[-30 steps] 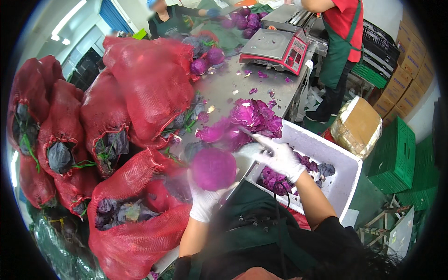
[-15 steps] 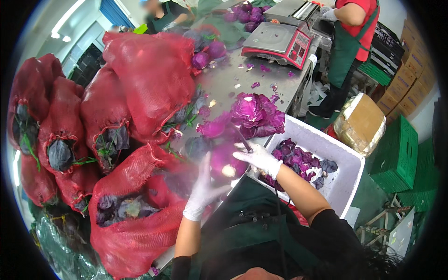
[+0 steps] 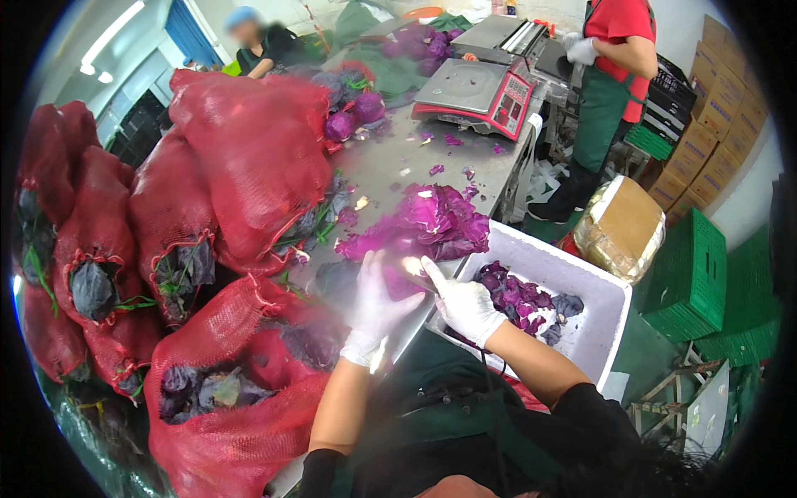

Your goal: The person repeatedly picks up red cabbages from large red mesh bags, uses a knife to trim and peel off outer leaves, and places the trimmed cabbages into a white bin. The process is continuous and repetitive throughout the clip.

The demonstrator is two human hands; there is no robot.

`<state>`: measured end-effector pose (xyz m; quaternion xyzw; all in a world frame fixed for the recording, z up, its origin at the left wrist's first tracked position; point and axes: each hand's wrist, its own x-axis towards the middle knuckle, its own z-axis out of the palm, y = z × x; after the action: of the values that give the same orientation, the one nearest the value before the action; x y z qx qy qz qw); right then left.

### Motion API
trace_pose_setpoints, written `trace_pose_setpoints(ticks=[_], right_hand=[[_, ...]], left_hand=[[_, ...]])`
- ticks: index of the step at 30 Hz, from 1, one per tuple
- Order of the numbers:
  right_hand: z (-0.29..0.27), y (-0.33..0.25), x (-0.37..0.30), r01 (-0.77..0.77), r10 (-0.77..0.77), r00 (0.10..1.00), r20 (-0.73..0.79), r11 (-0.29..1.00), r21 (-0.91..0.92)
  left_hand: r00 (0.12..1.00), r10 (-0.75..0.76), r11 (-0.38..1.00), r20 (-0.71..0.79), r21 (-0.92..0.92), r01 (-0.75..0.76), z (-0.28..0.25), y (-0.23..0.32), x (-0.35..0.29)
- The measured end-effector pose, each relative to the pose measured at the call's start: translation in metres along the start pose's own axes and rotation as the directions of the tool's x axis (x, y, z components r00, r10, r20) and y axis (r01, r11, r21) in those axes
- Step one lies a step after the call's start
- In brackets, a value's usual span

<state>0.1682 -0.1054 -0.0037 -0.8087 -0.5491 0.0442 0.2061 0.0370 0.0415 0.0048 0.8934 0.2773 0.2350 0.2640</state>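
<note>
Both my hands wear white gloves. My left hand [image 3: 374,307] cups the near left side of a red cabbage [image 3: 397,285], its fingers along one side and its thumb stretched toward the front. The cabbage's pale cut stem end [image 3: 413,266] faces up; a lens blur softens its outline. In my right hand [image 3: 466,309] is a knife [image 3: 423,283], its handle mostly hidden in the fist. Its blade lies close to the stem end, with the index finger stretched along it. Just beyond lies a heap of loose purple cabbage leaves [image 3: 440,217] on the metal table [image 3: 390,178].
A white bin [image 3: 581,332] with trimmed leaves stands by my right arm. Red mesh sacks [image 3: 249,158] of cabbages crowd the left. A scale [image 3: 473,95] sits farther back. Two people work beyond, one in a red shirt [image 3: 627,50]. Green crates [image 3: 685,274] are stacked at right.
My left hand has moved up against the cabbage. The knife, which pointed away over the leaves, now has its blade by the stem end. The whole view has shifted slightly.
</note>
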Motion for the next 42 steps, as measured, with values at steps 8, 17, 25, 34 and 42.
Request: trace_pose_setpoints(ticks=[8, 17, 25, 34, 42], right_hand=[[0.025, 0.004, 0.023, -0.144, 0.143, 0.989, -0.038, 0.989, -0.036], [0.012, 0.033, 0.033, 0.003, 0.030, 0.997, -0.075, 0.916, 0.402], [0.025, 0.012, 0.015, -0.045, -0.001, 0.995, 0.103, 0.897, 0.440], [0.006, 0.021, 0.049, -0.051, 0.024, 0.998, 0.064, 0.886, 0.461], [0.009, 0.067, 0.042, -0.584, 0.409, 0.763, 0.500, 0.103, 0.805]], left_hand=[[1.000, 0.007, 0.997, 0.001, 0.073, -0.007, 0.007, 0.000, 0.006], [1.000, 0.026, 1.000, -0.016, -0.002, -0.026, 0.000, 0.000, -0.019], [0.999, 0.034, 0.999, -0.008, 0.020, -0.033, 0.000, 0.006, -0.020], [0.995, 0.101, 0.989, 0.007, 0.110, -0.101, 0.010, 0.008, -0.013], [0.988, 0.104, 0.974, -0.111, -0.191, -0.124, -0.022, -0.035, -0.058]])
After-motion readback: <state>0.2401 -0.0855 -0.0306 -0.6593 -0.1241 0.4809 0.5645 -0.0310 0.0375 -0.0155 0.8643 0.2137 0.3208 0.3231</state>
